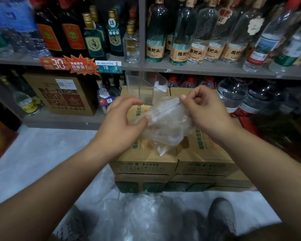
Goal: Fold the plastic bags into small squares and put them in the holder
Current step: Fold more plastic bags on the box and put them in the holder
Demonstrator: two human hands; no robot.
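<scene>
Above stacked cardboard boxes (147,158), the left hand (122,122) and right hand (204,110) each pinch a crumpled clear plastic bag (167,126), fingers curled; the transparent holder (144,87) stands just beyond.

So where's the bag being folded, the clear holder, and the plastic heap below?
plastic bag (165,126): head view, middle of the sheet.
holder (138,87): head view, ribbed front wall.
plastic heap (146,214): head view, its top.

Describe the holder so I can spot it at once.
Find the stack of brown cardboard boxes in front of the bottle shelves. The holder stands on their far edge, just under the shelf. It is the only clear, ribbed plastic tub with an open top.
</scene>
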